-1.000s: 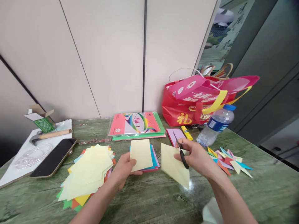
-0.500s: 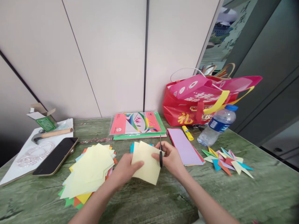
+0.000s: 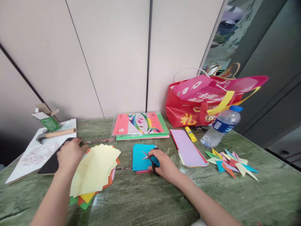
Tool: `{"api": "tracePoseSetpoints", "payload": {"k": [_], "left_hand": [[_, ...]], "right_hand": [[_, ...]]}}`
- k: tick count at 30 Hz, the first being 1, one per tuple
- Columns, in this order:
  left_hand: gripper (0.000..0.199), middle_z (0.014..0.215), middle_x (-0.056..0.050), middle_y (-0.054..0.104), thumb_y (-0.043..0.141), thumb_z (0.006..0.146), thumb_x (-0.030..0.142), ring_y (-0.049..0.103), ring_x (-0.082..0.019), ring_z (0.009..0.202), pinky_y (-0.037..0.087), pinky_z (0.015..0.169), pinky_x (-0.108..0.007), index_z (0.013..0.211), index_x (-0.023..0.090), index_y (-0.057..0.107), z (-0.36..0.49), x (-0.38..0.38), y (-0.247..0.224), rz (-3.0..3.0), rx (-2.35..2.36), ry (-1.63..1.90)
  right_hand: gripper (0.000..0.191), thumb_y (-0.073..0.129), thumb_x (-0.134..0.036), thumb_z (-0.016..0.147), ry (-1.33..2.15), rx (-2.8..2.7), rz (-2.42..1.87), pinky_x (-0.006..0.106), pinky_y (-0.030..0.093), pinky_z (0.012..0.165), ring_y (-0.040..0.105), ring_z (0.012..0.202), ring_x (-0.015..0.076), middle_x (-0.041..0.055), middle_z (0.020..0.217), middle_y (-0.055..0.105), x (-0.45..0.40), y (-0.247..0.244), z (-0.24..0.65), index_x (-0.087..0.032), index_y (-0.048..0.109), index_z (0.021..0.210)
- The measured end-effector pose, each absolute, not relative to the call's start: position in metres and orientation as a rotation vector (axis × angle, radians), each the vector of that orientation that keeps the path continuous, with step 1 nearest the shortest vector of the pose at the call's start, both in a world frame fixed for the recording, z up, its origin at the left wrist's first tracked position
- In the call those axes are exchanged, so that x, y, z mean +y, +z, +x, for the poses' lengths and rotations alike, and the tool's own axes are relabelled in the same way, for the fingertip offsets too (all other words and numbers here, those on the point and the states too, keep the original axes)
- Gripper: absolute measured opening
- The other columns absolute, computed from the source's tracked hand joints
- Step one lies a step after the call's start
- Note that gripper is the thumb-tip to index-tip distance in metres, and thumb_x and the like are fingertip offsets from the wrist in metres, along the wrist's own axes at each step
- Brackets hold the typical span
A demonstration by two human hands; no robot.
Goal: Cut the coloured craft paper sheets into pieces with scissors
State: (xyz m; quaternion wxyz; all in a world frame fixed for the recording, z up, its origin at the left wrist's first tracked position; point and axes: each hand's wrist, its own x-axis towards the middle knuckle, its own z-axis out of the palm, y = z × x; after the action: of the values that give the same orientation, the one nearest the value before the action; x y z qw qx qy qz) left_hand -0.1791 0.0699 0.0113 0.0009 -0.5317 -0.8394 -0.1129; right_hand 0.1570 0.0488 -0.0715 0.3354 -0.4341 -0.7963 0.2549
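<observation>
My right hand (image 3: 163,164) is closed around the black handles of a small pair of scissors (image 3: 154,164). Their blades point left, above a stack of blue square paper (image 3: 141,155) in the middle of the table. My left hand (image 3: 70,153) is over a dark smartphone (image 3: 50,164), fingers apart and thumb pointing right; whether it touches the phone I cannot tell. Just right of that hand lies a fanned pile of coloured sheets (image 3: 97,169), pale yellow ones on top.
Wrapped paper packs (image 3: 141,125) lie at the back. A lavender-topped paper stack (image 3: 188,149), glue stick (image 3: 190,134), water bottle (image 3: 221,127), red bag (image 3: 188,105) and folded paper pieces (image 3: 231,163) are rightward. A hammer (image 3: 60,133), beads (image 3: 41,153) and green box (image 3: 50,123) sit left.
The pale yellow sheets have left the space between my hands, uncovering the blue stack. My left hand has moved left to the phone. The scissors, upright before, now point left.
</observation>
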Motion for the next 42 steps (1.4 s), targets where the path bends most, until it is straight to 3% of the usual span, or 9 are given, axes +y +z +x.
{"api": "tracePoseSetpoints", "payload": {"k": [4, 9, 16, 23, 29, 31, 33, 36, 42], "left_hand": [[0.068, 0.117, -0.030, 0.041, 0.031, 0.076, 0.053, 0.035, -0.044, 0.112, 0.029, 0.082, -0.055, 0.123, 0.005, 0.033, -0.204, 0.067, 0.008, -1.387, -2.702, -0.266], [0.069, 0.119, -0.026, 0.044, 0.020, 0.076, 0.058, 0.038, -0.043, 0.111, 0.027, 0.082, -0.058, 0.127, 0.013, 0.028, -0.221, 0.073, -0.009, -1.427, -2.845, -0.249], [0.076, 0.126, -0.027, 0.040, 0.022, 0.073, 0.063, 0.035, -0.045, 0.114, 0.032, 0.076, -0.055, 0.133, 0.016, 0.015, -0.224, 0.075, -0.007, -1.372, -2.876, -0.276], [0.084, 0.119, -0.029, 0.044, 0.017, 0.071, 0.069, 0.040, -0.045, 0.112, 0.027, 0.080, -0.058, 0.133, 0.011, 0.010, -0.224, 0.072, -0.001, -1.421, -2.888, -0.192], [0.072, 0.129, -0.033, 0.029, 0.019, 0.078, 0.060, 0.021, -0.046, 0.122, 0.020, 0.083, -0.066, 0.123, 0.005, 0.034, -0.187, 0.072, 0.020, -1.611, -2.441, -0.406], [0.060, 0.120, -0.023, 0.047, 0.031, 0.080, 0.052, 0.033, -0.039, 0.118, 0.022, 0.088, -0.062, 0.121, 0.009, 0.041, -0.154, 0.070, 0.031, -1.768, -2.307, -0.492], [0.052, 0.116, -0.018, 0.054, 0.045, 0.078, 0.040, 0.044, -0.030, 0.113, 0.033, 0.091, -0.045, 0.120, 0.009, 0.045, -0.114, 0.065, 0.037, -1.968, -2.154, -0.637], [0.041, 0.120, -0.007, 0.055, 0.050, 0.076, 0.034, 0.041, -0.024, 0.118, 0.031, 0.096, -0.039, 0.114, 0.019, 0.052, -0.062, 0.051, 0.033, -2.323, -1.902, -0.808], [0.032, 0.103, -0.006, 0.064, 0.046, 0.077, 0.032, 0.057, -0.021, 0.095, 0.042, 0.082, -0.034, 0.105, 0.020, 0.056, -0.037, 0.037, 0.018, -2.469, -1.979, -0.979]], "right_hand": [[0.038, 0.067, -0.009, 0.060, 0.688, -2.092, -1.177, 0.035, 0.040, 0.079, 0.053, 0.092, 0.0234, 0.0052, 0.096, 0.058, 0.050, -0.073, 0.159, -0.021, 0.055, 0.095], [0.040, 0.069, -0.009, 0.059, 0.706, -2.100, -1.199, 0.034, 0.040, 0.079, 0.052, 0.091, 0.0230, 0.0050, 0.097, 0.057, 0.050, -0.073, 0.160, -0.021, 0.055, 0.094], [0.038, 0.072, -0.013, 0.057, 0.689, -2.096, -1.168, 0.033, 0.041, 0.078, 0.053, 0.090, 0.0221, 0.0046, 0.095, 0.059, 0.050, -0.071, 0.159, -0.020, 0.057, 0.091], [0.038, 0.067, -0.007, 0.059, 0.653, -2.143, -1.129, 0.034, 0.040, 0.079, 0.055, 0.091, 0.0229, 0.0032, 0.093, 0.061, 0.048, -0.070, 0.159, -0.023, 0.058, 0.093], [0.038, 0.068, -0.010, 0.060, 0.702, -2.150, -1.145, 0.032, 0.041, 0.077, 0.056, 0.089, 0.0225, 0.0037, 0.095, 0.061, 0.049, -0.071, 0.161, -0.023, 0.058, 0.094], [0.038, 0.070, -0.012, 0.060, 0.704, -2.156, -1.157, 0.031, 0.041, 0.077, 0.057, 0.088, 0.0224, 0.0040, 0.095, 0.062, 0.049, -0.070, 0.161, -0.022, 0.058, 0.095], [0.038, 0.070, -0.013, 0.059, 0.706, -2.165, -1.165, 0.030, 0.041, 0.076, 0.057, 0.087, 0.0222, 0.0040, 0.094, 0.063, 0.049, -0.069, 0.162, -0.022, 0.058, 0.094], [0.036, 0.070, -0.014, 0.060, 0.711, -2.151, -1.166, 0.028, 0.042, 0.072, 0.059, 0.084, 0.0214, 0.0029, 0.091, 0.064, 0.048, -0.066, 0.162, -0.021, 0.058, 0.092], [0.023, 0.065, -0.020, 0.065, 0.807, -1.980, -1.163, 0.027, 0.044, 0.067, 0.062, 0.075, 0.0196, -0.0001, 0.082, 0.067, 0.048, -0.063, 0.163, -0.021, 0.056, 0.086]]}}
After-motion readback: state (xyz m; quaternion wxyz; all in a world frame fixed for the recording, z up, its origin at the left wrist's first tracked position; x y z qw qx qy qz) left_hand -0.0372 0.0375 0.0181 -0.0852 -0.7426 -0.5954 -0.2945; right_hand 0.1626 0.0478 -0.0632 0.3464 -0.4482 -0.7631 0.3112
